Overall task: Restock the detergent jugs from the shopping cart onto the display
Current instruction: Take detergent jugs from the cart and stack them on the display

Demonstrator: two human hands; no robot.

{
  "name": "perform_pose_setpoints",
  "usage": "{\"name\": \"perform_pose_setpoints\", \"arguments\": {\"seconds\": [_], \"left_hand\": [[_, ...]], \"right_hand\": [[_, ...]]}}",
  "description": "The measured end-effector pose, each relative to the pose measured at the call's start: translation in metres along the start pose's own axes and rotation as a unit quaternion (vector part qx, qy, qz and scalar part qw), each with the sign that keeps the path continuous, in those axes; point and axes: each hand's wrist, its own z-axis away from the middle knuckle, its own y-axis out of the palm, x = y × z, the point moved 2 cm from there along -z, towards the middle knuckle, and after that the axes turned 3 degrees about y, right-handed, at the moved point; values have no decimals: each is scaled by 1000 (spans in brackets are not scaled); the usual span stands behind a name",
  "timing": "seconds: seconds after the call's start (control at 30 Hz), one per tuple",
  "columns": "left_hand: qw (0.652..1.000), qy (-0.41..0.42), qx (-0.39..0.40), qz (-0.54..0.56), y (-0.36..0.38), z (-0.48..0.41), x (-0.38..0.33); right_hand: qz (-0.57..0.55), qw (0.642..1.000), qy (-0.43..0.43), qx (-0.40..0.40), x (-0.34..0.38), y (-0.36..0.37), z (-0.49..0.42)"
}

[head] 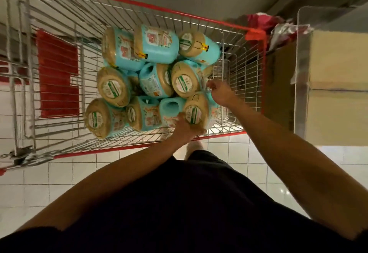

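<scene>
Inside cart (49, 13) — turquoise jugs (157, 43), tan bases

I see roughly ten pale-blue detergent jugs (157, 43) with tan ends and printed labels. They are heaped on their sides in the red-trimmed wire shopping cart (139, 4), crowding its end toward 3 o'clock. The nearest jug (196, 111), at the heap's 5 o'clock corner, points its tan end up at me.
</scene>
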Motion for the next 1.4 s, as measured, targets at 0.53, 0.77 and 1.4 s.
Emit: {"name": "perform_pose_setpoints", "arguments": {"seconds": [0.53, 0.77, 1.4], "left_hand": [[984, 68, -125, 111, 13, -11, 5], [935, 32, -125, 331, -46, 4, -7], [932, 61, 92, 345, -122, 47, -60]], "right_hand": [[59, 966, -91, 234, -8, -7, -40], [36, 960, -120, 249, -8, -10, -20], [-394, 916, 7, -67, 20, 46, 128]]}}
